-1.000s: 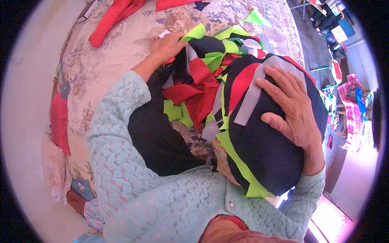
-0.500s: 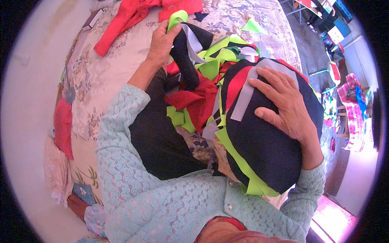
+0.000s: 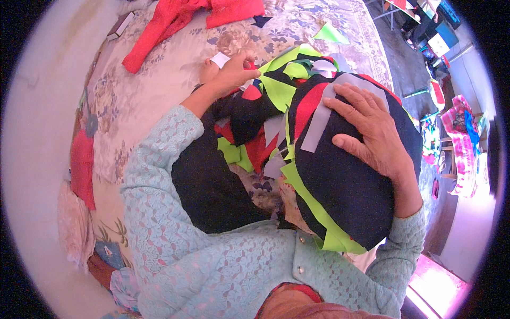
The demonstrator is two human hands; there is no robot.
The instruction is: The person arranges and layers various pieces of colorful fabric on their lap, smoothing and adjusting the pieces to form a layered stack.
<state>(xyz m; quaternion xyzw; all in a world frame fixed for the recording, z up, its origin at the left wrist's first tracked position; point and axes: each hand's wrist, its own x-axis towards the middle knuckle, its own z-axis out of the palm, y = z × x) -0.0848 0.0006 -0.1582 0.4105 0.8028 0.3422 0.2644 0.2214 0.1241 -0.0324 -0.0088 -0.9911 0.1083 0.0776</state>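
My left hand (image 3: 234,75) reaches over the far left of a pile of fabric scraps. Its thumb and fingers stand apart around a small red scrap (image 3: 249,65); whether they touch it is unclear. Beside it lie a bright green scrap (image 3: 277,91) and a black piece (image 3: 248,114). My right hand (image 3: 367,130) rests spread on a large black cloth piece (image 3: 348,183), holding nothing. Under its fingertips, a grey strip (image 3: 316,127) lies next to a red strip (image 3: 307,112). Green cloth (image 3: 324,223) shows along the black piece's edge.
A floral bedsheet (image 3: 154,95) lies beneath the pile. Red garments (image 3: 164,32) lie at the far left, and a green triangular scrap (image 3: 331,34) at the far side. My dark-clothed leg (image 3: 204,186) is bent on the left. Pink-patterned cloth (image 3: 461,143) hangs at right.
My left hand has let go of the raised green, grey and black pieces and moved down and right to the pile. A black piece now covers part of the red cloth. My right hand stays put.
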